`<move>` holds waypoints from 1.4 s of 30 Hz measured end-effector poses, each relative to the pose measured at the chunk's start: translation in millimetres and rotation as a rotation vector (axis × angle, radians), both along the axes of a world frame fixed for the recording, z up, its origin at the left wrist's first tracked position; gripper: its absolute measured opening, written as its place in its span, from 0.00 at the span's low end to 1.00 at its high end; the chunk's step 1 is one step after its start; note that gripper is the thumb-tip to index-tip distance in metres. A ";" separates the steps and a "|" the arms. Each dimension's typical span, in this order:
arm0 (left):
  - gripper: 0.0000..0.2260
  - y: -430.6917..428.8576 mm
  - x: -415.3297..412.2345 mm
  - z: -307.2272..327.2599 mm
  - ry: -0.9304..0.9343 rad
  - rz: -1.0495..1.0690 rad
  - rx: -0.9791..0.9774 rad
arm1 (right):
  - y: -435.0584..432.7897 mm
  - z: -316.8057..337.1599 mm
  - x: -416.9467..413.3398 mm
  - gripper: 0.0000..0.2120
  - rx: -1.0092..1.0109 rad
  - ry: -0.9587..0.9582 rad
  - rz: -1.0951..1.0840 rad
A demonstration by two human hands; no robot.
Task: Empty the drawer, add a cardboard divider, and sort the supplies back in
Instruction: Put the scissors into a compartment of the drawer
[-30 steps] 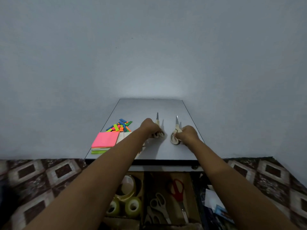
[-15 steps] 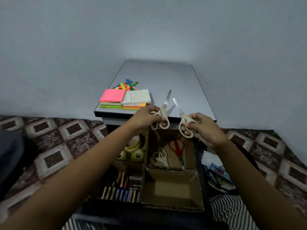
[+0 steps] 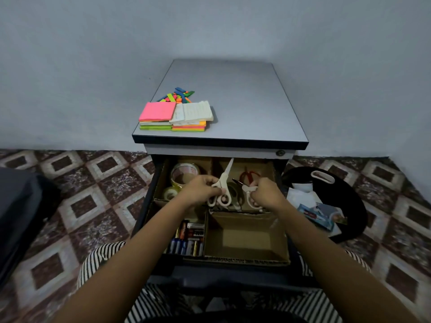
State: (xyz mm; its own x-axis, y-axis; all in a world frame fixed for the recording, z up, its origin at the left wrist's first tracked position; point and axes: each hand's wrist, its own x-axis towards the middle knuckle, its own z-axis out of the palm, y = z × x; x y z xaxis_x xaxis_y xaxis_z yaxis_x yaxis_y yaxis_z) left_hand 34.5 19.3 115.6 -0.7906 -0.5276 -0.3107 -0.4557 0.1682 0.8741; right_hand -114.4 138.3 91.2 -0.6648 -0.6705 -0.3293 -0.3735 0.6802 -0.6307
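**SORTING STEP: SCISSORS INTO THE FAR RIGHT COMPARTMENT**

**Step in hand.** Supplies are being returned to the open drawer (image 3: 149,206), which already has the cardboard divider (image 3: 206,229) fitted.

**Grip state.**
- The left grip (image 3: 200,190) is curled round the handles of the white scissors (image 3: 224,180). The blade points up and away from the person.
- The right grip (image 3: 265,193) pinches the handle of a second white pair (image 3: 250,199). Its dark tip points toward the left grip.

**Positions.**
- Both grips hover just over the far right compartment.
- The red scissors (image 3: 249,174) lie just beyond the right grip, with at least one more pair between the grips.
- The tape rolls (image 3: 184,173) sit just beyond and left of the left grip.
- The batteries (image 3: 186,245) lie on the near side of the left grip.
- The empty compartment (image 3: 245,238) lies on the near side of the right grip.
- The sticky notes (image 3: 172,115) and the coloured tabs (image 3: 178,95) rest on the counter (image 3: 245,101), well beyond both grips.

**Next move (judgement).**
1. Lower both pairs flat beside the scissors already stored.
2. Keep the blades clear of the cardboard walls, then release.
3. The notes and tabs remain unsorted. The empty compartment is the likely place for them.
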 end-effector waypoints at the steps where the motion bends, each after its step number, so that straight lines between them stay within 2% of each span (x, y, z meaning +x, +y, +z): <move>1: 0.06 0.7 -0.4 -1.5 0.000 0.018 0.031 | -3.4 -3.4 2.0 0.07 0.013 0.017 -0.004; 3: 0.06 1.3 -1.4 -4.6 0.011 0.058 0.107 | -9.1 -8.0 6.2 0.03 0.053 0.056 -0.025; 8: 0.03 2.6 -5.9 -4.6 0.005 0.096 0.137 | -15.6 -18.4 2.0 0.13 0.134 0.047 -0.091; 12: 0.02 1.9 -12.0 -8.9 -0.011 0.114 0.143 | -14.4 -16.6 3.8 0.07 0.170 0.073 -0.046; 15: 0.07 3.4 -16.7 -12.5 -0.031 0.112 0.122 | -14.3 -18.1 5.3 0.05 0.191 0.128 -0.033; 18: 0.10 7.3 -21.4 -14.4 -0.063 0.102 0.096 | -14.0 -18.9 6.2 0.08 0.205 0.164 -0.042; 22: 0.16 10.4 -28.5 -16.2 -0.084 0.128 0.096 | -12.7 -26.1 4.6 0.09 0.169 0.195 -0.088; 26: 0.14 11.4 -32.0 -14.9 -0.092 0.138 0.112 | -9.7 -31.7 0.2 0.09 0.028 0.154 -0.181; 30: 0.11 11.6 -32.8 -14.7 -0.083 0.139 0.132 | -8.9 -30.7 4.7 0.13 -0.285 0.004 -0.285; 31: 0.09 12.1 -32.6 -14.2 -0.081 0.135 0.141 | -9.0 -30.5 5.4 0.14 -0.323 -0.096 -0.300; 34: 0.05 11.6 -31.7 -12.5 -0.078 0.103 0.180 | -7.0 -23.5 3.0 0.15 -0.354 -0.596 -0.287; 36: 0.06 9.9 -31.8 -11.8 -0.098 0.073 0.196 | -4.2 -16.6 0.1 0.13 -0.354 -0.797 -0.243; 39: 0.09 6.6 -32.4 -10.9 -0.146 0.035 0.186 | -3.9 -11.2 -1.2 0.03 -0.339 -0.886 -0.197; 42: 0.13 4.1 -33.9 -12.4 -0.175 0.011 0.156 | -8.3 -8.0 0.0 0.03 -0.326 -0.905 -0.195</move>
State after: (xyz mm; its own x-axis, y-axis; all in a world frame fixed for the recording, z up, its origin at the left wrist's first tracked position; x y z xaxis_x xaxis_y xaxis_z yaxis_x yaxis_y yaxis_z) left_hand 0.6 23.4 103.1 -0.7116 -0.4712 -0.5212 -0.6040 0.0315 0.7963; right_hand -114.4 130.0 83.2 -0.3613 -0.7245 -0.5870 0.4437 0.4200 -0.7916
